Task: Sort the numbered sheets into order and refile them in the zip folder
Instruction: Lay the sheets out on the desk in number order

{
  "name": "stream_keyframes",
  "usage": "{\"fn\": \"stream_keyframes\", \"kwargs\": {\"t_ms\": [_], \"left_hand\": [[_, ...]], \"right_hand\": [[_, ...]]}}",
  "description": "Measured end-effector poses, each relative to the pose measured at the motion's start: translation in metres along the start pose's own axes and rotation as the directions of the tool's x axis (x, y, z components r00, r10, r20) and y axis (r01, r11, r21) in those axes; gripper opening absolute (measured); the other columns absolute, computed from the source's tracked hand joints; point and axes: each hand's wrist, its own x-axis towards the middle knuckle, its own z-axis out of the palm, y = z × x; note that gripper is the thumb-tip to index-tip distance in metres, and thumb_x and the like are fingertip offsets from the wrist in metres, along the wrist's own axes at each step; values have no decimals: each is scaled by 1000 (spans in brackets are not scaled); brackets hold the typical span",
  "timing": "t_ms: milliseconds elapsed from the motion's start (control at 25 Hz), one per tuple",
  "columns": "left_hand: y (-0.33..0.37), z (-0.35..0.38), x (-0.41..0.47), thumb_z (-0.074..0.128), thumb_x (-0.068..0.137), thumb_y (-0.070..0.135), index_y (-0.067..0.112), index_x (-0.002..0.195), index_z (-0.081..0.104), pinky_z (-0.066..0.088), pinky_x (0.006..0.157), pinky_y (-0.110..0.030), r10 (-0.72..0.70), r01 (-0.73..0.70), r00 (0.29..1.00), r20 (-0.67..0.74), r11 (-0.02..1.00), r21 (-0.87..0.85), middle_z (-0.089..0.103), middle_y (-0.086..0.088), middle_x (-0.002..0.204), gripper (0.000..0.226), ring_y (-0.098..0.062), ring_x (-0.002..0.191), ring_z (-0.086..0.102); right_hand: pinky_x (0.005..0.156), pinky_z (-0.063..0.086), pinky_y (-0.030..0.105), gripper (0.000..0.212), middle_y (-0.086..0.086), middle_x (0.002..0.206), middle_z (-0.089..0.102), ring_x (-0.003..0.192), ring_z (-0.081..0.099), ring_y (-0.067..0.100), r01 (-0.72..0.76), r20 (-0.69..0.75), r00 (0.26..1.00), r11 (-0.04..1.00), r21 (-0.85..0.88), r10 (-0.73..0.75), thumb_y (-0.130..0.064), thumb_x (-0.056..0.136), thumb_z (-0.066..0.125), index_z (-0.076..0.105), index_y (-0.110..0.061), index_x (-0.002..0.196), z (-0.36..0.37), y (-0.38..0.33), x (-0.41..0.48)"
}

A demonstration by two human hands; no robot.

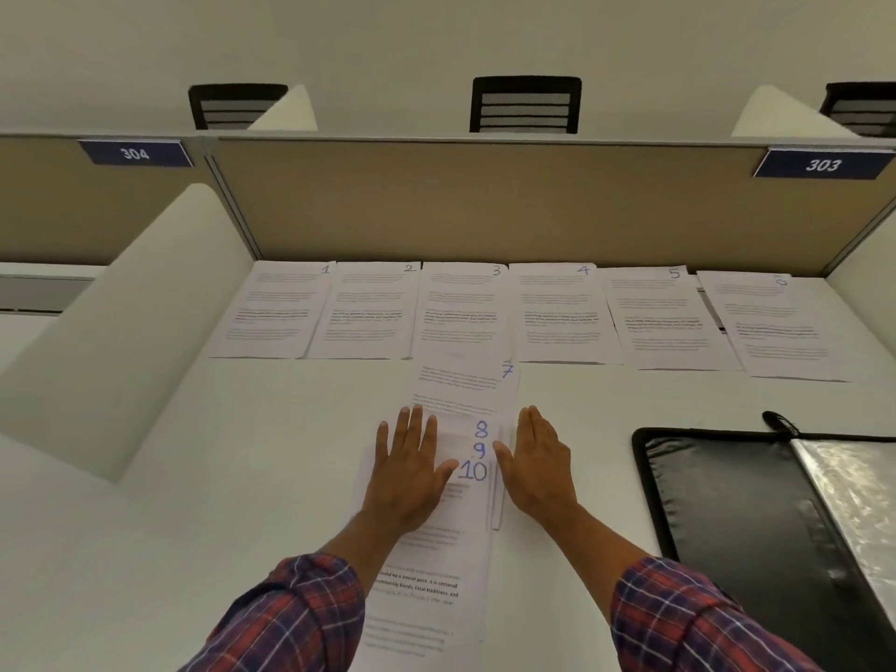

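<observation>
White printed sheets lie in a row along the back of the desk: sheet 1 (276, 312), sheet 2 (368, 312), sheet 3 (460, 308), sheet 4 (562, 317), sheet 5 (664, 322) and sheet 6 (780, 327). Below sheet 3, sheet 7 (465, 385) tops a staggered overlap with sheets 8, 9 and 10 (472, 470). My left hand (412, 472) rests flat on this overlap, fingers straight. My right hand (538, 463) lies flat at its right edge, fingers straight. The black zip folder (717, 502) lies open at the right.
A tan partition (485, 201) closes the back of the desk and white dividers (131, 332) stand at the left and right. Signs read 304 (134, 153) and 303 (823, 164). Black chair backs (526, 104) show beyond the partition.
</observation>
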Motion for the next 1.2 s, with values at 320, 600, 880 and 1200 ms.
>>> {"fn": "stream_keyframes", "kwargs": {"t_ms": [320, 600, 880, 1200], "left_hand": [[-23, 2, 3, -34, 69, 85, 19, 162, -19, -19, 126, -38, 1, 22, 988, 155, 988, -151, -35, -6, 165, 115, -23, 155, -30], [-23, 16, 3, -24, 80, 84, 23, 162, -18, -21, 124, -40, -14, 45, 988, 151, 978, -204, -37, -3, 165, 102, -16, 151, -38], [-22, 11, 2, -27, 77, 83, 24, 158, -24, -22, 124, -41, -6, 43, 986, 164, 974, -221, -41, -2, 162, 100, -18, 150, -39], [-27, 12, 5, -19, 80, 82, 20, 156, -26, -18, 125, -48, 42, -1, 984, 174, 972, -235, -44, -7, 160, 99, -24, 150, -40]], "right_hand": [[113, 36, 52, 55, 12, 163, 27, 145, 31, 34, -212, 30, 977, 976, 52, 210, -53, 105, 48, 47, -17, 148, -9, -6, 72], [105, 40, 47, 50, 8, 140, 53, 128, 54, 30, -328, 35, 940, 874, 359, 339, -43, 96, 70, 52, -20, 137, -2, -25, 97], [94, 58, 49, 26, 5, 105, 76, 92, 72, 28, -477, 183, 864, 648, 594, 469, -39, 89, 77, 71, -17, 102, 0, -21, 117], [73, 56, 37, 17, 5, 91, 70, 88, 70, 28, -341, -20, 900, 731, 592, 436, -25, 96, 68, 62, -12, 88, -20, -47, 99]]}}
